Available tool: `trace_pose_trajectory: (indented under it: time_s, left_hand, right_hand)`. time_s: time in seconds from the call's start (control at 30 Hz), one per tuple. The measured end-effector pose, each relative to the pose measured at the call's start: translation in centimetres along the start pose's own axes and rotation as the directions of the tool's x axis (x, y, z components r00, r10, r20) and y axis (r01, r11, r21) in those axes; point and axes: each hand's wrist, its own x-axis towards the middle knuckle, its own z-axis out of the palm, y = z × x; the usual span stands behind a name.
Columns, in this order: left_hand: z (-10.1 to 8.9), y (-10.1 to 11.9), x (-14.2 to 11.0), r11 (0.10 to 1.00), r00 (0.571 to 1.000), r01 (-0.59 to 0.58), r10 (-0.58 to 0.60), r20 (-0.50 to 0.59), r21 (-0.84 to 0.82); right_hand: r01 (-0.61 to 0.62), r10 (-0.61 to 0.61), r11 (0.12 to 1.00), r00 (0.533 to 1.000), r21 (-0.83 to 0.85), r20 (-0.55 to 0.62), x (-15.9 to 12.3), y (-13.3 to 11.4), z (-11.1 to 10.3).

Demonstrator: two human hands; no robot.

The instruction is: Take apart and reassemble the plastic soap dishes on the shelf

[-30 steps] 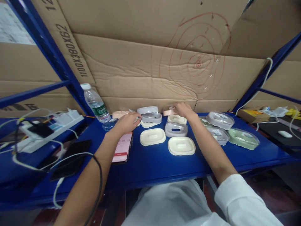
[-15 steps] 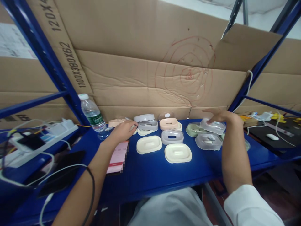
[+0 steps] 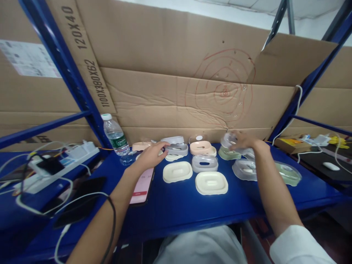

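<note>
On the blue shelf [image 3: 181, 205] lie several oval plastic soap-dish parts. Two cream trays [image 3: 177, 171] [image 3: 211, 182] sit at the front, a grey one [image 3: 205, 163] behind them, a peach one [image 3: 200, 147] further back. My left hand [image 3: 150, 154] rests near the back left, fingers curled against a stacked grey piece [image 3: 177, 149]. My right hand [image 3: 243, 140] is closed on a clear domed lid [image 3: 229, 139], held tilted above a green dish [image 3: 228, 154]. Another clear lid [image 3: 244, 169] lies just in front of my right forearm.
A water bottle [image 3: 115, 135] stands at the back left beside a blue upright. A phone with a red screen [image 3: 142, 185] lies under my left wrist. A power strip [image 3: 59, 165], cables and a dark phone [image 3: 79, 201] lie at left. Cardboard lines the back. A box [image 3: 288, 143] and mouse [image 3: 331, 165] are at right.
My right hand went from the peach piece at the back centre over to the right-hand lids, then lifted one clear lid and brought it left above the green dish. My left hand stayed put.
</note>
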Motion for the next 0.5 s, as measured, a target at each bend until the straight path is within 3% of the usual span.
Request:
trace_pose_trajectory:
  time_s: [0.07,0.1,0.17,0.23,0.3,0.4,0.5]
  left_hand:
    - [0.4,0.9,0.0,0.998,1.0,-0.002,0.001,-0.007,-0.069]
    - [0.7,1.4,0.0,0.991,1.0,-0.005,0.004,-0.007,-0.135]
    - [1.0,2.2,0.1,0.943,1.0,-0.023,0.022,-0.007,-0.331]
    - [1.2,2.6,0.2,0.855,0.999,-0.054,0.042,-0.035,-0.515]
    - [1.1,2.6,0.4,0.811,0.997,-0.073,0.041,-0.068,-0.581]
    - [0.7,2.1,0.5,0.815,0.996,-0.049,-0.001,-0.086,-0.578]
    - [0.1,1.0,0.5,0.815,0.992,-0.009,-0.066,-0.108,-0.579]
  right_hand:
    - [0.189,-0.201,0.975,0.974,0.114,0.105,0.5,-4.2,-0.5]
    - [0.291,-0.318,0.938,0.939,0.19,0.129,0.6,-6.7,-0.7]
    - [0.513,-0.606,0.732,0.791,0.447,0.084,0.5,-11.7,-0.8]
    - [0.629,-0.75,0.532,0.66,0.567,-0.028,0.1,-16.0,-0.6]
    - [0.661,-0.789,0.424,0.605,0.62,-0.105,-0.2,-18.4,0.0]
    - [0.594,-0.765,0.41,0.637,0.692,-0.094,0.2,-18.3,1.0]
    - [0.471,-0.674,0.562,0.737,0.68,0.046,1.3,-15.6,1.7]
